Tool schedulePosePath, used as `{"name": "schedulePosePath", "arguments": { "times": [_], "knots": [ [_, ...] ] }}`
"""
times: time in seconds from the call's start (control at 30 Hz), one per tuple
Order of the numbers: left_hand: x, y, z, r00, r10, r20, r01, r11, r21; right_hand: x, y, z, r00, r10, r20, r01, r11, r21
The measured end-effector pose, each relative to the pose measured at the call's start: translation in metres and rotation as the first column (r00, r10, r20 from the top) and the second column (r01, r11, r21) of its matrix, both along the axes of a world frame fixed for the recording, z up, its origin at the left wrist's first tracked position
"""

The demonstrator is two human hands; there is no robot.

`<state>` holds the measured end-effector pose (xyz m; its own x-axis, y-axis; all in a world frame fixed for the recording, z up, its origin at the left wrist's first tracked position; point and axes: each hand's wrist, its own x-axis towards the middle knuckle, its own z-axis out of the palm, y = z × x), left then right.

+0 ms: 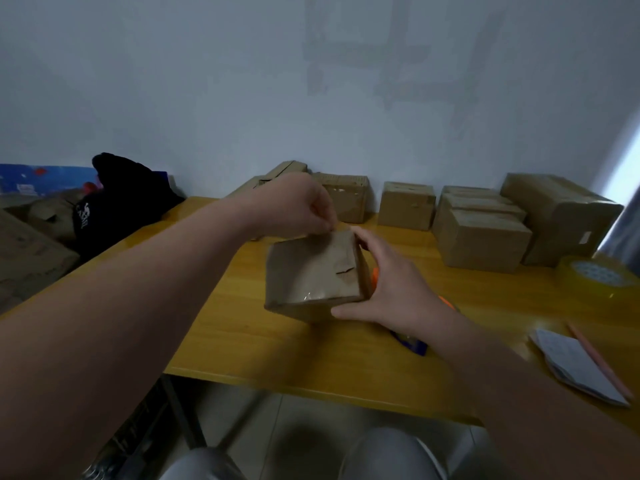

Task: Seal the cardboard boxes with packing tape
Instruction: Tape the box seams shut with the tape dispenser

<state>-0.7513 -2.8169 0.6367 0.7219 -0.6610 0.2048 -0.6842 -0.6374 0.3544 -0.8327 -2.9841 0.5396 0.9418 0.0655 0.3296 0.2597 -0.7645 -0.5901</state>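
Note:
A small brown cardboard box (311,271) is tilted up off the yellow wooden table (263,351), its broad face toward me with clear tape along the lower edge. My right hand (388,282) grips its right side, thumb under the near corner. My left hand (298,209) pinches something thin at the box's far top edge; it looks like a tape end or flap edge, too blurred to tell. An orange and blue tape dispenser (412,341) lies on the table, mostly hidden behind my right hand and wrist.
Several cardboard boxes (481,237) line the wall at the back. A tape roll (595,275) sits at the right, a notepad (575,365) and pencil (599,362) near the right edge. A black bag (117,202) and more cartons sit left of the table.

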Motion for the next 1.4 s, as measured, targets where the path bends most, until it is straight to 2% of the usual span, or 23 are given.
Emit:
{"name": "schedulePosePath", "arguments": {
  "times": [0.1, 0.17, 0.2, 0.27, 0.33, 0.47, 0.57, 0.63, 0.67, 0.73, 0.8, 0.9, 1.07, 1.4],
  "knots": [
    [-0.002, 0.002, 0.009, 0.992, -0.015, -0.122, 0.010, 0.999, -0.037, 0.000, 0.002, 0.006, 1.000, -0.001, -0.002, 0.001, 0.997, 0.076],
    [-0.007, 0.006, 0.013, 0.970, -0.066, -0.234, 0.019, 0.980, -0.199, 0.001, 0.004, 0.007, 0.999, -0.033, -0.005, 0.034, 0.988, 0.151],
    [-0.009, 0.007, 0.014, 0.971, -0.071, -0.227, 0.008, 0.964, -0.266, 0.002, 0.005, 0.007, 0.998, -0.066, -0.017, 0.068, 0.977, 0.202],
    [-0.014, 0.006, 0.008, 1.000, 0.023, -0.008, -0.025, 0.963, -0.270, 0.003, 0.008, 0.005, 0.988, -0.142, -0.054, 0.151, 0.951, 0.270],
    [-0.021, 0.004, -0.005, 0.976, 0.088, 0.200, -0.044, 0.976, -0.213, 0.005, 0.012, 0.001, 0.975, -0.204, -0.088, 0.221, 0.931, 0.289],
    [-0.027, 0.006, -0.038, 0.973, 0.059, 0.222, -0.042, 0.996, -0.079, 0.007, 0.022, -0.008, 0.965, -0.220, -0.141, 0.255, 0.915, 0.312],
    [-0.026, 0.016, -0.053, 0.979, -0.013, 0.206, 0.037, 0.993, -0.113, 0.001, 0.020, -0.012, 0.964, -0.184, -0.194, 0.230, 0.941, 0.247],
    [-0.027, 0.021, -0.061, 0.972, -0.059, 0.226, 0.097, 0.983, -0.159, -0.007, 0.016, -0.014, 0.964, -0.212, -0.161, 0.238, 0.957, 0.164],
    [-0.026, 0.023, -0.064, 0.968, -0.074, 0.241, 0.117, 0.979, -0.169, -0.011, 0.013, -0.015, 0.963, -0.253, -0.088, 0.262, 0.959, 0.104],
    [-0.026, 0.027, -0.072, 0.963, -0.085, 0.256, 0.139, 0.970, -0.200, -0.019, 0.007, -0.017, 0.930, -0.322, 0.177, 0.328, 0.945, -0.006],
    [-0.026, 0.029, -0.079, 0.964, -0.080, 0.254, 0.146, 0.956, -0.253, -0.026, 0.001, -0.019, 0.859, -0.297, 0.416, 0.362, 0.928, -0.085],
    [-0.028, 0.028, -0.086, 0.967, -0.071, 0.246, 0.149, 0.938, -0.314, -0.031, -0.005, -0.025, 0.809, -0.176, 0.561, 0.346, 0.914, -0.213],
    [-0.028, 0.026, -0.090, 0.966, -0.052, 0.255, 0.142, 0.927, -0.348, -0.028, -0.001, -0.026, 0.845, -0.052, 0.533, 0.266, 0.904, -0.334],
    [-0.028, 0.026, -0.091, 0.962, -0.043, 0.271, 0.141, 0.923, -0.357, -0.013, 0.004, -0.017, 0.901, -0.066, 0.429, 0.188, 0.950, -0.249]
  ]
}}
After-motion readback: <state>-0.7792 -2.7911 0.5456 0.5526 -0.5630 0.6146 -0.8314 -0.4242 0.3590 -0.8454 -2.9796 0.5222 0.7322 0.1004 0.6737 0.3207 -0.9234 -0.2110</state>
